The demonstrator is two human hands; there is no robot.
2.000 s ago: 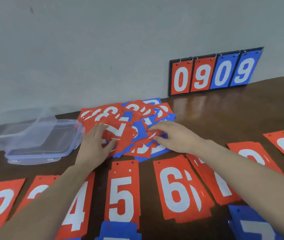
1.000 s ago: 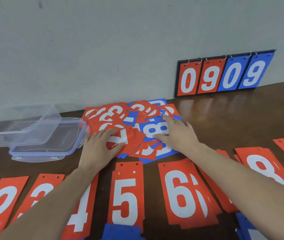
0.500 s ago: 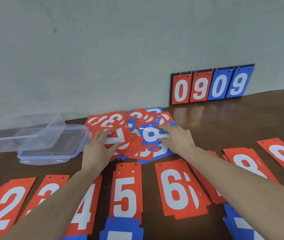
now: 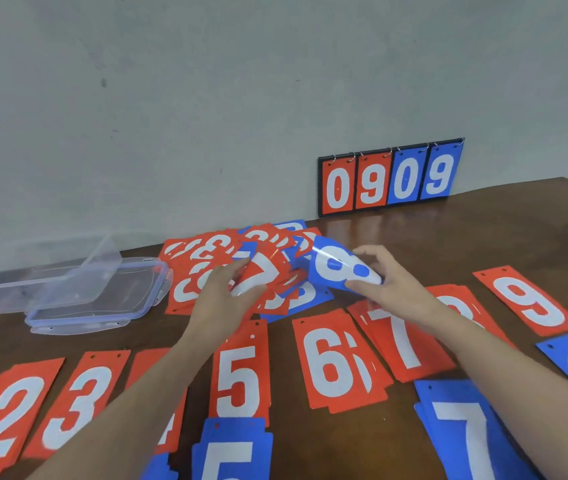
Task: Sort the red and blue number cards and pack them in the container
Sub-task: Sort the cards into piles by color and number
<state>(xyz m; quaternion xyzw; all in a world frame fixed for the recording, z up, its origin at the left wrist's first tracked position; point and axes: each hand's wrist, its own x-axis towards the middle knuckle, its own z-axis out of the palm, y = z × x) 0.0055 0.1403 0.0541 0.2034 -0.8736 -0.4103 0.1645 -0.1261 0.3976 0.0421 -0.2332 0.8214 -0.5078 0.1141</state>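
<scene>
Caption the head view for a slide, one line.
Right hand lifts a blue 8 card from the mixed pile while the left hand pinches a red card.

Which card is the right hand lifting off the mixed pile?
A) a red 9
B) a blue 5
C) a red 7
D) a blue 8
D: the right hand pinches a blue 8 card, bent and raised above the pile; the left hand holds a red 7 card.

Right hand fingers pinching, left hand fingers curled gripping
</scene>
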